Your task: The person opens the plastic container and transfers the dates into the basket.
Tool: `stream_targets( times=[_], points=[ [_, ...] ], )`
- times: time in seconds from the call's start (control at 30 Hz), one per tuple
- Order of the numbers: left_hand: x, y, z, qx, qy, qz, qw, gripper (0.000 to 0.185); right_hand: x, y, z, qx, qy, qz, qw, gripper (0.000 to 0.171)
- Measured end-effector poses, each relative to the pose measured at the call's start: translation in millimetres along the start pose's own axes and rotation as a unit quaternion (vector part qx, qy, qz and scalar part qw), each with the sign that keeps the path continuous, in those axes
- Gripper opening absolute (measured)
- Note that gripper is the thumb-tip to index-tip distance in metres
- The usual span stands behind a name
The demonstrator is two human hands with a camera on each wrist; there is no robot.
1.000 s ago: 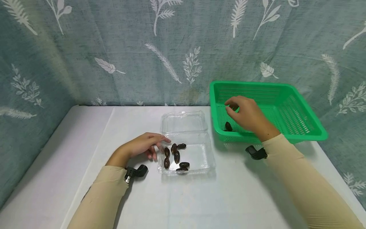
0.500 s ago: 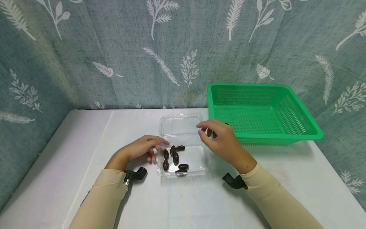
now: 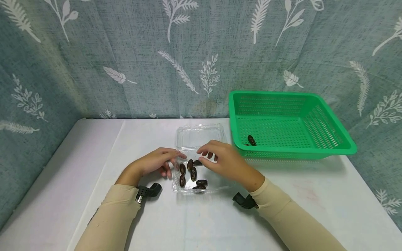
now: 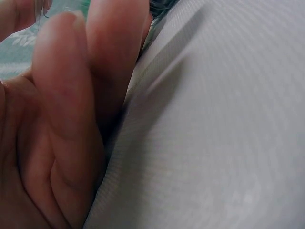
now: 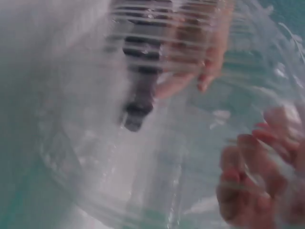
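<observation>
My left hand (image 3: 154, 162) holds the left rim of a clear plastic clamshell box (image 3: 216, 176). One finger reaches over the rim to the inside, while the others are bent outside it on the cloth. Inside the box lie several glossy dark brown dates (image 3: 193, 173), mostly on its left side. Above the box's right half hovers my right hand (image 3: 224, 162), fingers loosely bent and apart, fingertips close to a date (image 3: 197, 162) at the back. Nothing shows between them. The right wrist view is blurred, looking through clear plastic towards the fingers (image 5: 257, 176).
A green slotted plastic basket (image 3: 292, 151) stands at the back right, with dates (image 3: 251, 140) in its near left corner. The box's clear lid (image 3: 201, 134) lies folded back. White cloth (image 3: 201, 223) covers the table, and a leaf-patterned curtain (image 3: 141, 42) hangs behind.
My right hand has moved left and towards me, from over the green basket to over the clear box. My left hand stays at the box's rim. The dates in the box look unmoved.
</observation>
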State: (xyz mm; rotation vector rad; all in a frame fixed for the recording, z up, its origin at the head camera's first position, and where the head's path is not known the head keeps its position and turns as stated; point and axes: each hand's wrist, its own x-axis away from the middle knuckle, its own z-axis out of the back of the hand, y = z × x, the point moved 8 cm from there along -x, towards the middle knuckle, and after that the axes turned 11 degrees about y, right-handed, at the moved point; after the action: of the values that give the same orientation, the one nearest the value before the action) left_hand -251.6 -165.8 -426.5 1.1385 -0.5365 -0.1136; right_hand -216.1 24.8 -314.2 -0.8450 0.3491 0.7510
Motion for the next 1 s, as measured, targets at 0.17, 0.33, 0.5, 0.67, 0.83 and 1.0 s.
stream_targets(
  times=[0.17, 0.33, 0.5, 0.67, 0.83, 1.0],
  points=[
    [0.4, 1.5, -1.9, 0.002, -0.006, -0.004, 1.0, 0.048, 7, 4, -19, 0.005, -0.098, -0.017, 0.995, 0.008],
    [0.4, 2.9, -1.9, 0.004, -0.007, -0.005, 1.0, 0.048, 15, 6, -31, -0.008, -0.181, -0.026, 0.983, 0.006],
    [0.2, 3.7, -1.7, 0.001, -0.004, -0.001, 1.0, 0.047, 22, 8, -43, 0.018, -0.247, -0.031, 0.968, 0.01],
    [0.4, 5.0, -1.8, 0.0, -0.001, -0.002, 1.0, 0.046, 26, 11, -49, 0.066, -0.269, -0.019, 0.961, 0.013],
    [-0.4, 3.4, -1.2, -0.003, -0.002, -0.002, 1.0, 0.046, 27, 12, -51, 0.082, -0.27, -0.015, 0.959, 0.012],
    [-0.7, 0.4, 0.2, -0.003, 0.0, 0.004, 1.0, 0.046, 28, 14, -53, 0.088, -0.273, -0.019, 0.958, 0.01]
  ],
)
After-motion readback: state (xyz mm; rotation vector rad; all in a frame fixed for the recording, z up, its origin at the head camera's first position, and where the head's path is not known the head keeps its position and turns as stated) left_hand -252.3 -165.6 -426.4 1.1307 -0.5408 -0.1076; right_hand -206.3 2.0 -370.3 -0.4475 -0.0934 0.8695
